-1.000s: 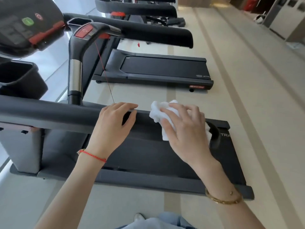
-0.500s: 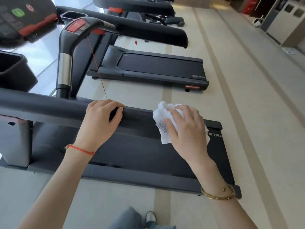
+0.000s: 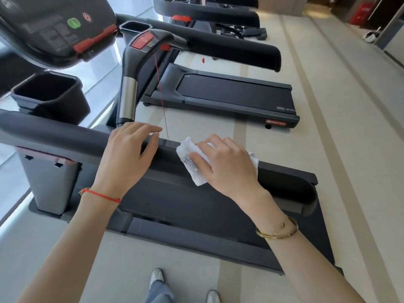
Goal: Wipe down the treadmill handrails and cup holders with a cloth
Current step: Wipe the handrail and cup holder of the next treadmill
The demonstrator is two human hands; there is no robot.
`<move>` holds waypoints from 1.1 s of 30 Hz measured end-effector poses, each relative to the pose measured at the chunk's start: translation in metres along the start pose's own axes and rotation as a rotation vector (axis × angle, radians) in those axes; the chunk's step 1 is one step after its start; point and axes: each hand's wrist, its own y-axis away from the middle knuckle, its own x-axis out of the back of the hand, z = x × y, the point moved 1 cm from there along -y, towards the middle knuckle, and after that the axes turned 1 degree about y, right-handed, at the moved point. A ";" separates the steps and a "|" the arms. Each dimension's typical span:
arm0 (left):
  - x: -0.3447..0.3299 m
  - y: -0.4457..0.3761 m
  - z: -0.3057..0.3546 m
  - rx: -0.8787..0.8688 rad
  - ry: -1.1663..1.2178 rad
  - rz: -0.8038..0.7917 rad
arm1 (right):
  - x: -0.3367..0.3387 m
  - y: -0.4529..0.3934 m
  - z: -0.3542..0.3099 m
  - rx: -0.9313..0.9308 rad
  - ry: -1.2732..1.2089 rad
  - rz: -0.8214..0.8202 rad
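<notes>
Pressing a white cloth [image 3: 196, 169] onto the dark handrail [image 3: 65, 138] of the nearest treadmill, the right hand [image 3: 227, 169] lies at 3 o'clock of the left hand [image 3: 126, 156], its fingers [image 3: 209, 145] bent over the cloth and holding it against the rail, a printed label showing at the cloth's near edge. The left hand rests on the same rail, fingers loosely curved over its top and holding nothing, with a black cup holder [image 3: 48, 95] at its 10 o'clock and a red safety cord [image 3: 160, 92] hanging at its 12 o'clock.
</notes>
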 end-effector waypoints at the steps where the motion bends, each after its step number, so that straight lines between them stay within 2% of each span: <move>1: 0.006 -0.001 -0.014 0.010 -0.018 0.002 | -0.004 -0.009 -0.013 0.018 -0.002 0.003; 7: 0.034 -0.008 -0.088 0.034 -0.071 0.017 | -0.026 -0.061 -0.092 0.081 -0.019 0.022; 11: 0.038 -0.009 -0.115 0.007 -0.065 0.008 | -0.027 -0.053 -0.093 0.010 -0.072 0.105; 14: 0.036 -0.008 -0.120 -0.035 -0.089 0.024 | -0.027 -0.039 -0.079 -0.104 -0.060 0.193; 17: 0.034 -0.005 -0.119 -0.040 -0.150 0.039 | -0.030 -0.045 -0.092 -0.170 -0.018 0.219; 21: 0.034 -0.008 -0.120 -0.060 -0.126 0.075 | -0.041 -0.069 -0.139 -0.097 0.005 0.203; 24: 0.035 -0.009 -0.120 -0.047 -0.127 0.088 | -0.038 -0.062 -0.132 -0.080 -0.001 0.210; 29: 0.034 -0.006 -0.121 -0.030 -0.143 0.063 | -0.030 -0.046 -0.103 -0.324 0.089 0.250; 33: 0.034 -0.009 -0.122 -0.049 -0.164 0.056 | -0.043 -0.065 -0.141 -0.229 0.082 0.287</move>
